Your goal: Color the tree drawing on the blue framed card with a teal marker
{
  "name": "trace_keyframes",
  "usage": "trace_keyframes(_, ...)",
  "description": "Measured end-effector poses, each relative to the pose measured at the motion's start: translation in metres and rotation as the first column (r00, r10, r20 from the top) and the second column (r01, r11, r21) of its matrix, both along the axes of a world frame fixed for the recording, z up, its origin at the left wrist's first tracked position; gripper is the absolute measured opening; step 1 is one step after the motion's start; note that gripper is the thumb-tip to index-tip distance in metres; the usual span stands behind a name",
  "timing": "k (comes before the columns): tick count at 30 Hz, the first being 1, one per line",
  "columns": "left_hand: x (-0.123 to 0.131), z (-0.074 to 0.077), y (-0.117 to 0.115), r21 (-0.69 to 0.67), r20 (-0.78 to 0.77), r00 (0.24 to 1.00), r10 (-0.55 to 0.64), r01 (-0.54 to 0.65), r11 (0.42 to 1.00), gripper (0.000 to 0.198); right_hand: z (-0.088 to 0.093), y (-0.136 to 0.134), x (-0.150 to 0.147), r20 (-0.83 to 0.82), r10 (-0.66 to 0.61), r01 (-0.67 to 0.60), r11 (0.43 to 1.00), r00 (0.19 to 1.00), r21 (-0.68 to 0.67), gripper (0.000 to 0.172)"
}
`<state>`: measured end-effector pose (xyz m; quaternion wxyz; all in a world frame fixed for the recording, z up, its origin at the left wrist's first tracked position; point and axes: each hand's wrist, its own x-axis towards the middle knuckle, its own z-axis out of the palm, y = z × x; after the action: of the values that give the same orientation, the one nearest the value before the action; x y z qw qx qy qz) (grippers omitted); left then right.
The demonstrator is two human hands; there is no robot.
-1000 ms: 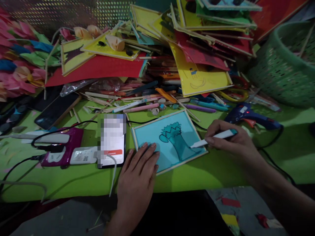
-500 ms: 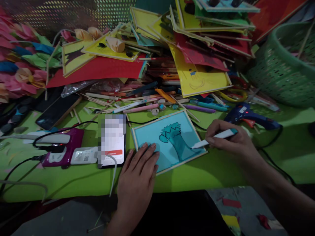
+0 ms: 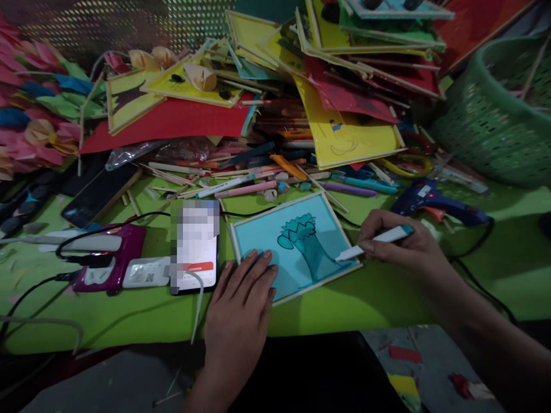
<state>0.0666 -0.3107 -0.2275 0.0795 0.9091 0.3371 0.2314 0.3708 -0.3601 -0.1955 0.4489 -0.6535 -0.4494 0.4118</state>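
Note:
A light-blue sheet [image 3: 262, 229] with thin wooden sticks along its edges lies tilted on the green table. Drawn on it is a teal, trunk-like figure [image 3: 314, 252] with a jagged, dark-outlined top. My left hand [image 3: 243, 304] rests flat on the sheet's lower left corner, fingers stretched out. Between the fingers of my right hand [image 3: 400, 244] is a white marker [image 3: 370, 242] with a teal end. Its tip touches, or nearly touches, the drawing's lower right edge. Just left of my left hand lies a lit phone [image 3: 200, 246], part of its screen blurred out.
Behind the sheet are scattered pens and sticks [image 3: 241, 186], below a pile of stick-framed coloured sheets [image 3: 357, 137]. A blue glue gun [image 3: 439, 203] and a green basket [image 3: 495, 126] stand at right. Left are a purple power strip [image 3: 129, 252], cables and paper flowers [image 3: 47, 132].
Hardly anything differs. Both hands, the sheet and the marker keep their places, and the whole view has shifted only very slightly.

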Motion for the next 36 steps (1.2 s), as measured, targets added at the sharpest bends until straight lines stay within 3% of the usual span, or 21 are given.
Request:
trace_keyframes(7,-0.0007,-0.001,0.0003,-0.008,-0.005,1.0,-0.009,0.009,1.0,0.029,-0.0008,-0.0021,0.0021,0.023,-0.029,0.028,0.999,0.999,0.022,0.021)
trace_keyframes(23,-0.0003,-0.0003,-0.0004,-0.014,0.009,1.0,-0.001,0.001,1.0,0.028,0.0012,-0.0042,0.0022,0.025,0.048,-0.048,0.999,0.999,-0.014,0.024)
trace_keyframes(36,0.0,-0.0015,-0.0004,-0.018,0.015,1.0,0.006,-0.006,1.0,0.028,-0.0002,-0.0029,0.002,0.043,0.006,-0.007,1.0,0.999,0.028,0.024)
